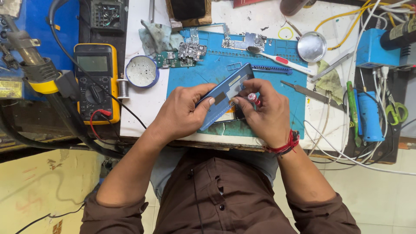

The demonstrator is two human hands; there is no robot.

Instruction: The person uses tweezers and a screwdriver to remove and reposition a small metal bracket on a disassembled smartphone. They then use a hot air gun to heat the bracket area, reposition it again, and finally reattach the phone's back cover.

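My left hand [184, 112] grips a blue phone back panel [227, 89], tilted up over the blue work mat [277, 60]. My right hand [264, 110] pinches a small red-and-white tool [252, 98] against the panel's near edge, thumb touching the panel. A red thread band is on my right wrist [286, 145]. Circuit boards [186, 54] lie at the mat's far left corner, another board [245, 42] at its far edge.
A yellow multimeter [95, 82] with red and black leads sits left. A round tin [141, 71], a grey cloth [158, 37], a toothbrush [281, 60], a metal dish [311, 46], tweezers [305, 90], a blue box [372, 47] and tangled cables lie around.
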